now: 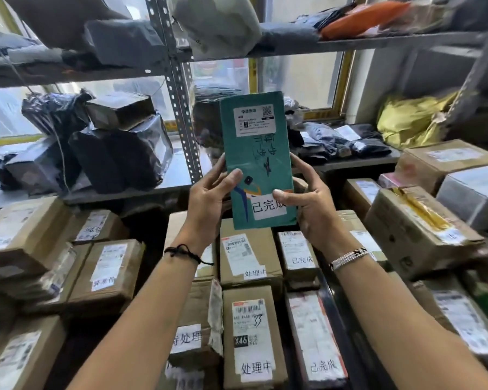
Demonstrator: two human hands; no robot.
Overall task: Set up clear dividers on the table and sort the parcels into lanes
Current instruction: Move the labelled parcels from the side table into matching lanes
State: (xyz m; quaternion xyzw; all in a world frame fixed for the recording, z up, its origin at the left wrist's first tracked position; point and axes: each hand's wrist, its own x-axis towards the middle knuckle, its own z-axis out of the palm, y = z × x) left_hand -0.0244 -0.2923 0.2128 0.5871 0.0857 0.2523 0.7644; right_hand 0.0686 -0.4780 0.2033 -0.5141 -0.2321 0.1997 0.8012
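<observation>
I have the teal parcel (258,161) upright at centre frame, my left hand (209,198) gripping its edge at nine o'clock and my right hand (310,204) at three, thumbs pressed on its face. Cardboard boxes (248,260) lie in rows at six o'clock.

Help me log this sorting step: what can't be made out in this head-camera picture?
- Clear dividers: none discernible; parcels cover the table.
- Small print on the shipping label of the teal parcel: too small.
- Teal parcel's back: faces away; left hand and right hand cover its lower edges.
- Left boxes' labels: blurred.
- Box with the 处理 label: partly behind the left forearm.
</observation>
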